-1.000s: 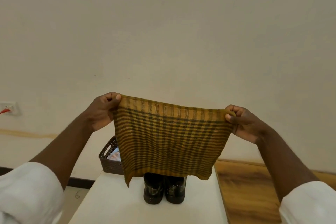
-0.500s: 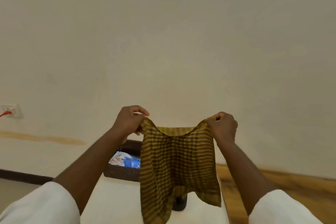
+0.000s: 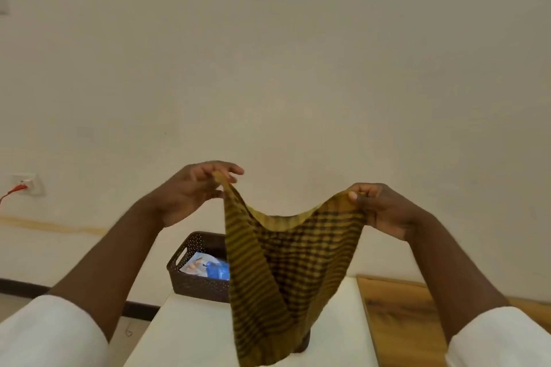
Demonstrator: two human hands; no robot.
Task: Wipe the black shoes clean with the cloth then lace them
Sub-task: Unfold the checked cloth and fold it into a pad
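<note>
From the head camera, you hold the cloth (image 3: 286,253) up in the air in front of you, above the white table (image 3: 190,334); your left hand (image 3: 190,191) pinches one top corner between thumb and fingertips, with the other fingers spread loosely, and your right hand (image 3: 378,208) is closed firmly around the opposite corner; the top edge sags between them and the cloth hangs in loose folds, its lower end down at the table. The black shoes (image 3: 304,343) are almost wholly hidden behind that lower end; only a dark sliver shows at the right of the hanging cloth, so you cannot judge their state or their laces from here. A brown basket (image 3: 193,274) with a packet (image 3: 205,267) in it stands at the far side of the table, just left of the cloth.

This looks like getting the cloth ready, with wiping not yet begun. To do it well, tighten the left pinch, since it looks the weaker hold; bring the two corners together and fold the cloth into a compact pad, so that no loose tail drags; then lower it so that the shoes come into sight before you touch them; keep one hand free to steady a shoe while the other wipes.
</note>
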